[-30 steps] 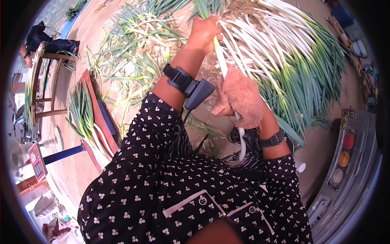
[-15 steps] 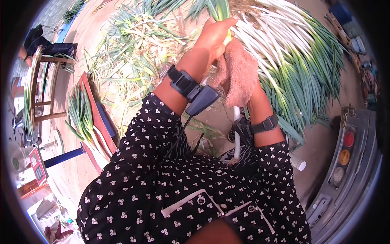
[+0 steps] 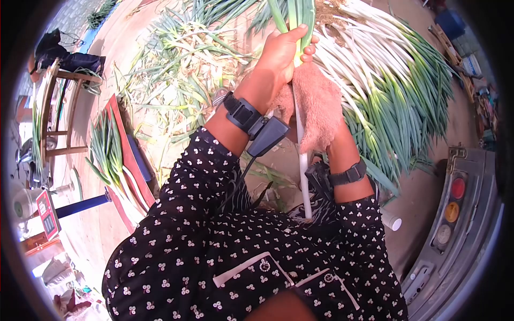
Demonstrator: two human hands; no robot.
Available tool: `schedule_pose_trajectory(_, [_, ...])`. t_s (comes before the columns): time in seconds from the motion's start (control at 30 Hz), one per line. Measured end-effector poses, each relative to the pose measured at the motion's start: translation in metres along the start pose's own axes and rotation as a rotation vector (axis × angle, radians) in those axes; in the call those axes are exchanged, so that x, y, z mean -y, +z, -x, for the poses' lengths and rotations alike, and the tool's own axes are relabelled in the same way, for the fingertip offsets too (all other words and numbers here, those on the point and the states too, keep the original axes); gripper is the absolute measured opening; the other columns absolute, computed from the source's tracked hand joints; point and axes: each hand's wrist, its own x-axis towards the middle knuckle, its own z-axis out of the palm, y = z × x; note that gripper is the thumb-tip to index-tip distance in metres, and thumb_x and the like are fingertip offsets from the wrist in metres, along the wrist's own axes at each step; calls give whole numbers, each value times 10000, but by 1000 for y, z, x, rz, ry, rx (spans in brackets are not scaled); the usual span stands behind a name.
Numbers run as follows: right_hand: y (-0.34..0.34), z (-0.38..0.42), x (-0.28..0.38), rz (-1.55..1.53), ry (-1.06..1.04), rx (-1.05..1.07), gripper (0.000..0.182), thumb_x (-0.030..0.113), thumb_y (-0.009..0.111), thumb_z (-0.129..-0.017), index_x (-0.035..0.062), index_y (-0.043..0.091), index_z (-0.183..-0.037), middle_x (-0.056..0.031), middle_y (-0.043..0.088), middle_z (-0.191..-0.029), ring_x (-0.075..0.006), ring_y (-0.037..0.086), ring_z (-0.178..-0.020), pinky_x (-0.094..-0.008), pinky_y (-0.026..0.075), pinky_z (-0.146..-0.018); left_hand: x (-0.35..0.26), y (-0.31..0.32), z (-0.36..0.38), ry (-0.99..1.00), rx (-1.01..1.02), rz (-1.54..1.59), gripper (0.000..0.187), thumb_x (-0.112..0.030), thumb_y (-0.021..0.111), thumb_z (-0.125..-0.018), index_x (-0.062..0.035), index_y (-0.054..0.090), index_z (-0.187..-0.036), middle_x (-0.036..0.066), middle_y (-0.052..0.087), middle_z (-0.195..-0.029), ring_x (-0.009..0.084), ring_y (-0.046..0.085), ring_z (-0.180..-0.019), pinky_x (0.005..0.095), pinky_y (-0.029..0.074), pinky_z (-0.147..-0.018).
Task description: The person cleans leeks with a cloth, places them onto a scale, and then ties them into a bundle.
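Note:
My left hand [image 3: 279, 53] is closed around a long green onion [image 3: 304, 184], at the point where its green leaves begin. The leaves rise past my thumb, and the white stalk runs down toward my lap. A pink terry cloth [image 3: 319, 101] covers most of my right hand [image 3: 333, 125], its fingers hidden, and wraps partly around the stalk just below my left hand. Beside the cloth on the right lies a big pile of green onions [image 3: 380, 80], white ends up and green leaves toward me.
Peeled leaves and scraps [image 3: 176, 80] cover the ground at left. Several green onions [image 3: 110, 152] lie on a red board near a scale [image 3: 48, 214]. A wooden stool [image 3: 67, 115] stands by another person's dark-clothed leg [image 3: 67, 59]. At right is a grey vehicle panel with lights [image 3: 455, 198].
Both hands stay near the same place, the left slightly higher on the leaves. The cloth has shifted and opened, showing more of the white stalk, whose lower end has swung left.

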Motion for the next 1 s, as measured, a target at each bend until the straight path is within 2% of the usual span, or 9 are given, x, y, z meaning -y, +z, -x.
schedule_pose_trajectory(0.17, [-5, -8, -3, -13, -13, -19, 430, 256, 661, -650, 39, 504, -986, -176, 510, -880, -389, 507, -859, -414, 417, -762, -5, 0, -2, 9, 4, 43, 169, -139, 490, -921, 24, 474, -963, 114, 535, -833, 136, 460, -601, 240, 389, -451])
schedule_pose_trajectory(0.37, [-23, 19, 2, -57, -72, 156, 460, 264, 677, -621, 35, 500, -980, -180, 506, -872, -400, 505, -853, -417, 415, -751, -7, -7, -2, -84, 4, 177, 173, -133, 458, -927, 39, 449, -945, 116, 492, -809, 142, 411, -591, 253, 361, -459])
schedule_pose_trajectory(0.6, [-38, 20, 20, 15, 61, 323, 496, 273, 696, -588, 32, 496, -972, -185, 502, -863, -412, 502, -845, -421, 413, -738, -3, -10, -6, -84, 54, 253, 160, -138, 476, -923, 17, 460, -962, 134, 514, -814, 156, 445, -576, 248, 367, -449])
schedule_pose_trajectory(0.67, [-37, 14, 17, 77, 5, 243, 506, 276, 702, -578, 31, 495, -970, -187, 501, -861, -415, 502, -843, -422, 412, -735, 2, 3, 3, -44, 43, 162, 191, -156, 470, -930, 36, 472, -931, 112, 508, -808, 138, 432, -600, 247, 379, -464])
schedule_pose_trajectory(0.73, [-25, 12, 5, 52, -145, 30, 637, 349, 726, -461, 24, 475, -947, -198, 493, -853, -428, 494, -856, -427, 406, -720, 3, 5, 0, 11, 25, 101, 197, -165, 471, -932, 32, 473, -935, 117, 517, -818, 141, 439, -600, 249, 382, -462])
schedule_pose_trajectory(0.8, [-10, 7, 7, -593, 172, -30, 676, 377, 719, -444, 23, 478, -967, -197, 499, -860, -428, 493, -860, -431, 404, -723, 3, 5, -3, 37, 7, 71, 199, -170, 468, -933, 28, 472, -939, 121, 523, -828, 144, 443, -604, 253, 387, -466])
schedule_pose_trajectory(0.87, [-8, 5, 7, -598, 185, -43, 675, 378, 708, -465, 21, 485, -992, -196, 508, -872, -424, 495, -868, -427, 408, -727, 3, 2, -5, 30, -11, 70, 198, -171, 461, -935, 26, 470, -943, 122, 526, -838, 149, 444, -611, 259, 394, -475])
schedule_pose_trajectory(0.93, [-17, 8, 6, 38, -108, -8, 631, 351, 693, -526, 17, 496, -1024, -198, 520, -886, -414, 500, -879, -415, 418, -731, 0, -6, -4, -44, 51, 178, 197, -168, 454, -936, 24, 476, -972, 122, 526, -845, 160, 462, -641, 266, 412, -506])
schedule_pose_trajectory(1.0, [-23, 13, 5, 28, -187, 77, 603, 317, 682, -566, 19, 506, -1060, -195, 536, -931, -395, 506, -904, -391, 424, -761, -6, -12, -6, -74, 68, 251, 202, -165, 449, -936, 23, 480, -1005, 122, 523, -851, 171, 478, -673, 274, 429, -541])
